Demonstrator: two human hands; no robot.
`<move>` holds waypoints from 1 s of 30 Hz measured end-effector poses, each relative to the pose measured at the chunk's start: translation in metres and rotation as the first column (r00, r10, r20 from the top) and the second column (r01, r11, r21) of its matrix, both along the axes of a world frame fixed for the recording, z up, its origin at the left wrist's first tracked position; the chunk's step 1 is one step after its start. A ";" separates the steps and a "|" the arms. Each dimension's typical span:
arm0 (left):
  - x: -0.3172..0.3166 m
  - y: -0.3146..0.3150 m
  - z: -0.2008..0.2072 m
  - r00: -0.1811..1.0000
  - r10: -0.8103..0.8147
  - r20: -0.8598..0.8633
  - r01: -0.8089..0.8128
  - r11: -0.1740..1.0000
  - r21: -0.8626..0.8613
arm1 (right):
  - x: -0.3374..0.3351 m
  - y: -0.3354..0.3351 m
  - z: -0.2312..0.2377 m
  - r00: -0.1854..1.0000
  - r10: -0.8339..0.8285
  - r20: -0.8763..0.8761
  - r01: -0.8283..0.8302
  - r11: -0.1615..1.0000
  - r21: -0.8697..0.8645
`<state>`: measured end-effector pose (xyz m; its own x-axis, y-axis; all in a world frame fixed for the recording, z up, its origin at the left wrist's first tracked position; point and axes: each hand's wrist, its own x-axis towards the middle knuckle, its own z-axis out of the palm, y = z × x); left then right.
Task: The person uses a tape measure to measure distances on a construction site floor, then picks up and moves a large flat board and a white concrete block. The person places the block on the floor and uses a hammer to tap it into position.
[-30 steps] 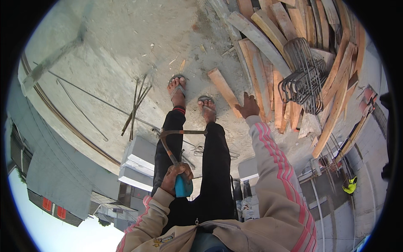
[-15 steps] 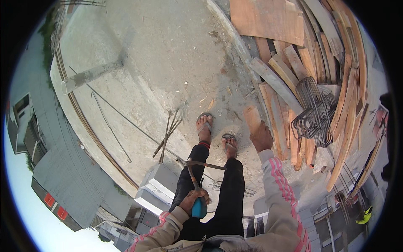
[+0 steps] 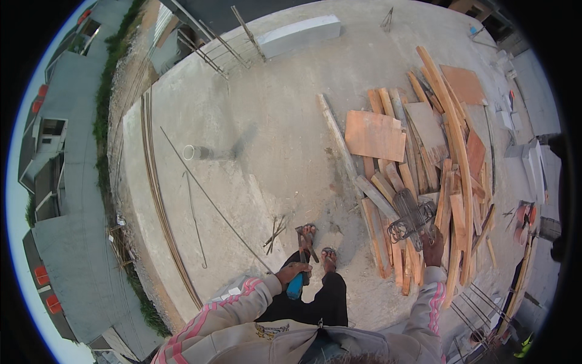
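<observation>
In my left hand (image 3: 292,273), closed and held in front of my thighs, is a hammer-like tool (image 3: 295,287) with a blue grip; its metal head points forward near my foot. My right hand (image 3: 433,247) reaches out to the woodpile, at the near right end of a bundle of bent steel stirrups (image 3: 413,215). Its fingers point forward and blend into the steel and wood behind them. Whether they grip anything does not show clearly. The stirrups lie on scrap planks (image 3: 374,233). Left of my feet rest several short crossed rods (image 3: 274,235).
A tan plywood sheet (image 3: 376,134) and a long timber (image 3: 451,124) top the pile. A white pipe (image 3: 193,152) stands up from the concrete slab. Long steel bars (image 3: 156,194) run along the slab's left edge. A pale concrete beam (image 3: 300,36) lies far ahead.
My right hand has moved right to the stirrups, and the short wood block it held is no longer in view there. My left hand still holds the tool. The view has tilted up.
</observation>
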<state>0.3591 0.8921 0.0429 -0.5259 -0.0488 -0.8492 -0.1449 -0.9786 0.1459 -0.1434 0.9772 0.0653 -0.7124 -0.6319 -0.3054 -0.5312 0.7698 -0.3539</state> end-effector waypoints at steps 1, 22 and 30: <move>-0.007 -0.012 0.017 0.999 -0.016 -0.049 0.015 0.999 -0.028 | 0.032 -0.006 -0.005 0.986 0.125 0.113 -0.110 0.985 -0.135; -0.144 0.001 0.153 0.621 -0.783 0.047 0.769 0.596 -0.233 | 0.210 0.015 0.079 0.231 -0.069 0.970 0.497 0.866 -0.057; -0.188 -0.013 0.138 0.830 -0.555 0.047 0.555 0.832 0.027 | 0.163 0.066 0.082 0.248 0.014 0.969 0.914 0.329 -0.239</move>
